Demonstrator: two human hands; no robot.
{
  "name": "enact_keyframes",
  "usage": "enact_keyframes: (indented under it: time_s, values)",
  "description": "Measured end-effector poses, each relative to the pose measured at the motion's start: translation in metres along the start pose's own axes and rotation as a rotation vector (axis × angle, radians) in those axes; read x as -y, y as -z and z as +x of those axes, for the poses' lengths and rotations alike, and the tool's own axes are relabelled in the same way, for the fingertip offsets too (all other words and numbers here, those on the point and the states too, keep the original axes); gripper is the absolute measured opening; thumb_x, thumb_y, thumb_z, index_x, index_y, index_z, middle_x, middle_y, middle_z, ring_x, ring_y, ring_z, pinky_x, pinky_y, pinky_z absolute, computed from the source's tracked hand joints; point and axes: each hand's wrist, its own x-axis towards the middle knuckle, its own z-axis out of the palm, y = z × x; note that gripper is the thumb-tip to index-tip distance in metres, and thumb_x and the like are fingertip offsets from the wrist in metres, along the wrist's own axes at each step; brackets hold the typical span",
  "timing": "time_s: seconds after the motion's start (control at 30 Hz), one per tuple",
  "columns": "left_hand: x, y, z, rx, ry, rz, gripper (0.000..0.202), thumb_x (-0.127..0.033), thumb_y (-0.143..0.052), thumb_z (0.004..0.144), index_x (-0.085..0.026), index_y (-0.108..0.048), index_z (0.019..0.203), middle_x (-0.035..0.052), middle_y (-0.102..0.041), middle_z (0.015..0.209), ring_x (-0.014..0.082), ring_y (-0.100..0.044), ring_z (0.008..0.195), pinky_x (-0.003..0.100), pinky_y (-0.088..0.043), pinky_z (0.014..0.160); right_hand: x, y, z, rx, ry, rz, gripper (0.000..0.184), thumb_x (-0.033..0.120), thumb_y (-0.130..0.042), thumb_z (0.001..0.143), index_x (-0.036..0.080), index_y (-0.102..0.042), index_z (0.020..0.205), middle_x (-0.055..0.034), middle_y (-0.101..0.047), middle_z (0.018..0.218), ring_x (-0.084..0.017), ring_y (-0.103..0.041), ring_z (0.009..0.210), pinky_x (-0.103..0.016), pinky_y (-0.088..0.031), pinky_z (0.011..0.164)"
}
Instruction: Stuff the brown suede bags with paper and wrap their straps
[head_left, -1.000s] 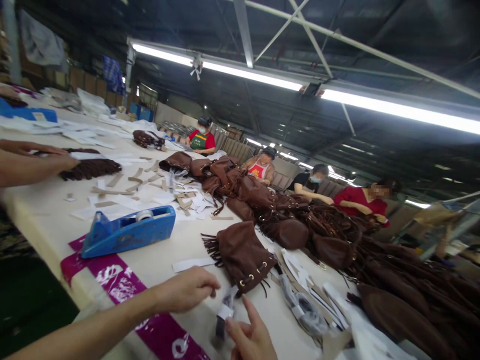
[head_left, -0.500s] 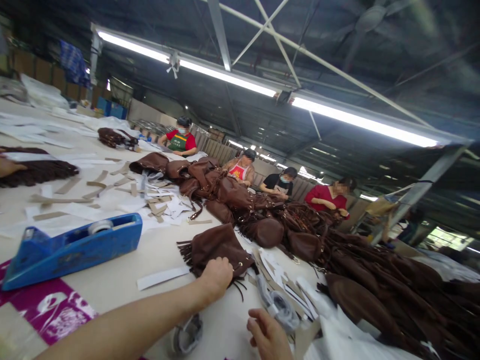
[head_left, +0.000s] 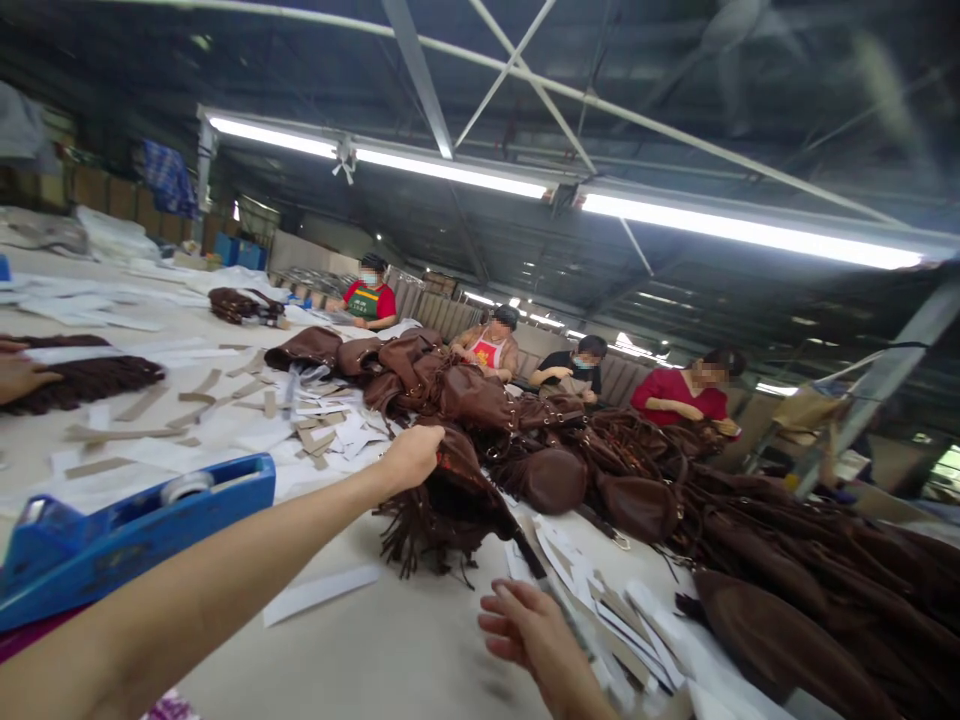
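A brown fringed leather bag (head_left: 465, 490) hangs from my left hand (head_left: 412, 457), whose fingers are closed on its upper edge. Its fringe dangles just over the table, and a dark strap runs from it down to the right. Below the bag's right side, my right hand (head_left: 536, 630) is held with fingers apart and nothing in it. Beside that hand lie white and tan paper strips (head_left: 581, 570). A loose white strip (head_left: 322, 592) lies on the table under my left forearm.
A blue tape dispenser (head_left: 142, 530) stands at left. Brown bags (head_left: 551, 475) are heaped across the middle and right. Paper scraps (head_left: 322, 420) litter the table. Another person's hand (head_left: 22, 370) rests on a dark fringed piece (head_left: 90, 375). Several co-workers (head_left: 491, 340) sit beyond.
My left hand has lifted the bag off the table and tipped it, so its fringe now hangs down. My right hand has moved slightly up. The view has shifted.
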Motion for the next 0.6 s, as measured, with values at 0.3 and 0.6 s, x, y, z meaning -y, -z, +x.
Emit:
enact_keyframes:
  time_s: [0.3, 0.6]
  values:
    - [-0.007, 0.035, 0.023, -0.331, 0.159, -0.529, 0.023, -0.014, -0.041, 0.086, -0.015, -0.063, 0.092, 0.0052, -0.066, 0.086, 0.0181, -0.060, 0.083, 0.029, -0.047, 0.078, 0.152, -0.008, 0.052, 0.033, 0.535, 0.046, 0.051, 0.053, -0.066, 0.072, 0.017, -0.057, 0.108, -0.0106, -0.070, 0.105, -0.024, -0.070, 0.086, -0.034, -0.058, 0.064]
    - [-0.058, -0.060, -0.109, -0.036, 0.176, -0.695, 0.012, -0.025, -0.062, 0.079, -0.018, -0.062, 0.089, 0.0023, -0.064, 0.073, 0.0194, -0.061, 0.071, 0.032, -0.050, 0.068, 0.253, -0.085, 0.045, 0.293, 0.874, -0.502, 0.026, 0.033, -0.066, 0.077, 0.014, -0.072, 0.094, -0.0024, -0.073, 0.085, -0.017, -0.066, 0.082, -0.032, -0.050, 0.080]
